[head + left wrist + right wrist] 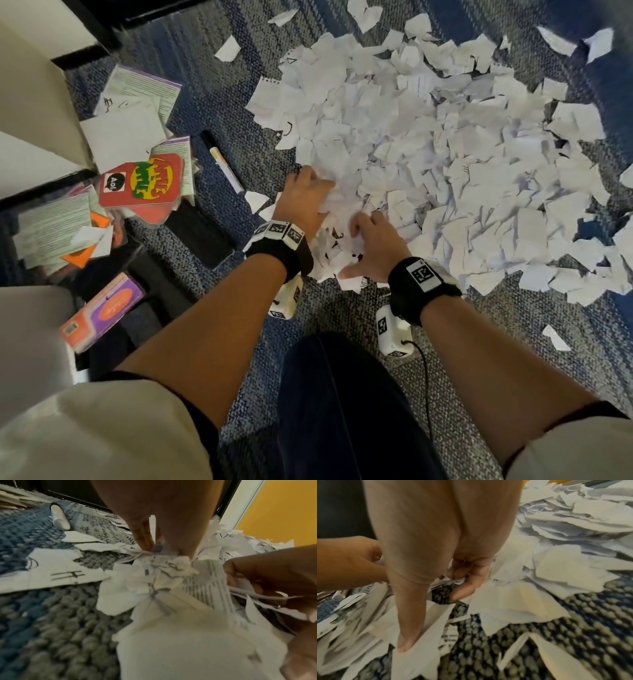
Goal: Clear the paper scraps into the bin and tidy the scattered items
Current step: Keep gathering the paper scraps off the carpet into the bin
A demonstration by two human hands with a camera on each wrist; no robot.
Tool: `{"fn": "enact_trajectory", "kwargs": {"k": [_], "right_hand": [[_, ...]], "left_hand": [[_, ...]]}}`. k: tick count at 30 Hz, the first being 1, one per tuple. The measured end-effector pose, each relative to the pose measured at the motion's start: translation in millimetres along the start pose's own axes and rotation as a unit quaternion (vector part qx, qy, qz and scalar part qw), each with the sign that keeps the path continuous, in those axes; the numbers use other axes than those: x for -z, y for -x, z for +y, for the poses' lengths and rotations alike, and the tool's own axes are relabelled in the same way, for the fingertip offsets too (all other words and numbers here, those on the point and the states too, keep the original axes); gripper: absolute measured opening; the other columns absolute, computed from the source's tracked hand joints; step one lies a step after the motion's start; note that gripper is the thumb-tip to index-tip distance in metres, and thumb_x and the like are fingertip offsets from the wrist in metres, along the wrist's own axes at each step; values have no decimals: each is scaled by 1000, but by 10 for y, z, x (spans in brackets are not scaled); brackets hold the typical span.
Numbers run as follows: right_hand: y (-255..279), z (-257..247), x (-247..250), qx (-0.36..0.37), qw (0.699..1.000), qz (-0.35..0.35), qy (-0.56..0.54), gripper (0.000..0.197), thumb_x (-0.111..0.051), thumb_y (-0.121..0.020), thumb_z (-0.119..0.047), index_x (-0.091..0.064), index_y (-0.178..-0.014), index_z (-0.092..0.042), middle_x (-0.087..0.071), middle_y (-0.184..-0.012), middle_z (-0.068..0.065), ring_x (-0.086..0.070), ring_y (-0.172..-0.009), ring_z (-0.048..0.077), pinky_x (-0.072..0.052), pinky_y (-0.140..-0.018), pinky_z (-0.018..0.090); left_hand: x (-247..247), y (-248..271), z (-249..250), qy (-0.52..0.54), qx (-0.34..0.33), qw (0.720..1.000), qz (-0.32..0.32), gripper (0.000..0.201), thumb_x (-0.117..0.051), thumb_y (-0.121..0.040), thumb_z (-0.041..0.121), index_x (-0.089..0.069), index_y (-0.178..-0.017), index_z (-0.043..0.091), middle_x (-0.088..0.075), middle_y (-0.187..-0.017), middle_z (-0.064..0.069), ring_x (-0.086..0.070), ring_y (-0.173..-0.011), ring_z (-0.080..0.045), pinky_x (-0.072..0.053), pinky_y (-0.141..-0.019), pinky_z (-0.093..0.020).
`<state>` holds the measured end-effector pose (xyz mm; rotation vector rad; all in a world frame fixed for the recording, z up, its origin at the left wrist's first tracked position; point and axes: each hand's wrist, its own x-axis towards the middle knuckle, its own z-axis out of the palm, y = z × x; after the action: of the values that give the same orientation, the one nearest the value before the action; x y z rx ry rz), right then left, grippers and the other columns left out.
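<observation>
Gripping crumpled, torn paper scraps, both hands rest on nubby carpet.

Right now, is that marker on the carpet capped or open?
Capped, it seems: the marker lies flat on the carpet with a black cap on its far end.

Head view looking down, 2 wrist views close, sharing paper scraps

A heap of paper scraps is lying on the carpet, spreading ahead and to the right. A marker is lying left of it, with game cards and boxes sitting further left.
</observation>
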<state>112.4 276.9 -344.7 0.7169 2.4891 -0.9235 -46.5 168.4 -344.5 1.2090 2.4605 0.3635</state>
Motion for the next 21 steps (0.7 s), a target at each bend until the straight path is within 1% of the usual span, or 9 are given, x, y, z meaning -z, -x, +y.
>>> {"fn": "enact_trajectory", "kwargs": {"k": [2,4,6,8,11,13,15,18,21], "right_hand": [[4,-16,11,-3,1000,0,2,79,-94,-45,-43,-40,-100,-24,-36,-105,-1,-44,-85,22,-39,-64,32],[0,-30,21,-6,1000,-1,2,79,-94,-46,-42,-40,-101,-24,-36,-106,-1,-45,-86,22,-39,-65,32],[12,-34,23,-5,1000,0,-9,80,-94,-49,-39,-39,-105,-24,-36,-108,0,-47,-89,25,-38,-67,32],[25,-48,16,5,1000,18,-19,84,-93,-51,-37,-40,-114,-23,-36,-114,3,-51,-96,30,-40,-73,32],[78,-197,-7,15,998,64,-18,103,-92,-50,-48,-36,-134,-25,-35,-125,10,-50,-108,34,-49,-85,40],[92,-388,-44,39,996,70,33,114,-87,-48,-62,-30,-142,-32,-34,-129,10,-46,-112,33,-53,-84,47],[58,-589,-107,71,990,30,116,117,-82,-48,-70,-26,-145,-36,-30,-137,11,-41,-119,35,-55,-81,49],[-68,-803,-189,96,973,-43,207,106,-83,-57,-62,-27,-143,-35,-26,-142,14,-41,-123,38,-53,-81,49],[-164,-879,-212,110,967,-77,217,84,-81,-68,-54,-37,-136,-30,-29,-140,14,-41,-122,38,-50,-85,49]], "left_hand": [[15,12,25,59,3,998,14,37,-68,-82,6,-65,-118,11,-51,-118,-18,-54,-104,-35,-48,-91,-45],[53,48,19,96,17,995,35,26,-60,-85,0,-68,-109,7,-56,-110,-19,-59,-97,-37,-51,-84,-46],[157,109,11,140,65,986,57,25,-55,-91,5,-67,-114,6,-62,-111,-20,-61,-100,-37,-50,-86,-42],[275,172,-42,172,150,970,88,30,-54,-97,13,-61,-124,6,-64,-117,-20,-61,-106,-36,-47,-88,-39],[419,314,-212,200,275,933,120,40,-54,-98,21,-51,-137,12,-60,-127,-20,-56,-116,-37,-46,-93,-44],[483,433,-309,212,301,919,137,41,-53,-98,19,-49,-139,12,-59,-129,-19,-55,-118,-36,-46,-95,-45],[513,561,-386,214,308,916,142,39,-53,-98,17,-49,-137,10,-60,-128,-19,-55,-118,-36,-45,-95,-45],[542,737,-454,220,323,909,146,36,-53,-98,18,-52,-132,10,-62,-124,-19,-57,-114,-35,-45,-92,-43],[579,860,-465,222,326,906,152,33,-53,-97,17,-54,-129,9,-63,-120,-18,-58,-110,-35,-45,-86,-39]]}}
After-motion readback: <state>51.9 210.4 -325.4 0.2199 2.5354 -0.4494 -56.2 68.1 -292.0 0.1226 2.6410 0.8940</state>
